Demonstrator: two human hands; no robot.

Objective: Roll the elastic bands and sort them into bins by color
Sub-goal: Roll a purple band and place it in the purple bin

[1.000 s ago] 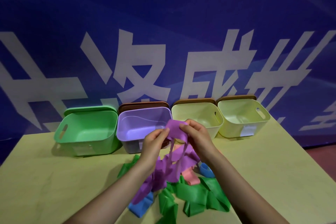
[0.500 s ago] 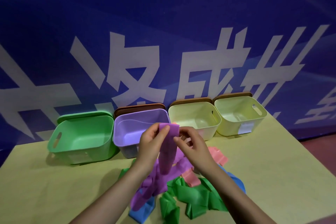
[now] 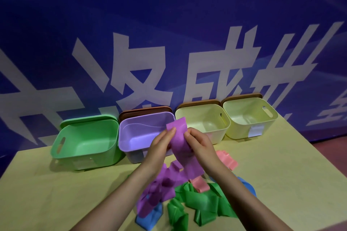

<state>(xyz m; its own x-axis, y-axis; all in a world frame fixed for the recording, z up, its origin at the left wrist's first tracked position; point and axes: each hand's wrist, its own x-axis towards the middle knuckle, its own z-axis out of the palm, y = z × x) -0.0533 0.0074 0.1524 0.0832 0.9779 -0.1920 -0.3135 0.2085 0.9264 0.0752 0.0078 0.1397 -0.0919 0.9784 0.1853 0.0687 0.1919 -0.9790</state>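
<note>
A purple elastic band (image 3: 181, 144) is held up above the table, its free end standing upright in front of the purple bin (image 3: 131, 133). My left hand (image 3: 161, 142) pinches its left edge and my right hand (image 3: 199, 141) pinches its right edge. The rest of the band trails down into a heap of loose bands: green bands (image 3: 202, 202), a pink band (image 3: 226, 159) and a blue band (image 3: 150, 217). A green bin (image 3: 62, 146) stands left of the purple one, and two pale yellow bins (image 3: 223, 129) (image 3: 270, 120) stand to its right.
The bins line the far edge of the yellow-green table (image 3: 56, 193), against a blue banner wall (image 3: 169, 24) with white characters. Brown lids (image 3: 144, 110) lean behind three bins. The table's right edge drops to a reddish floor (image 3: 334, 148).
The band's upper end now sticks up flat between my fingers; both hands have closed in on its edges. The camera view shifted slightly, showing the bins lower.
</note>
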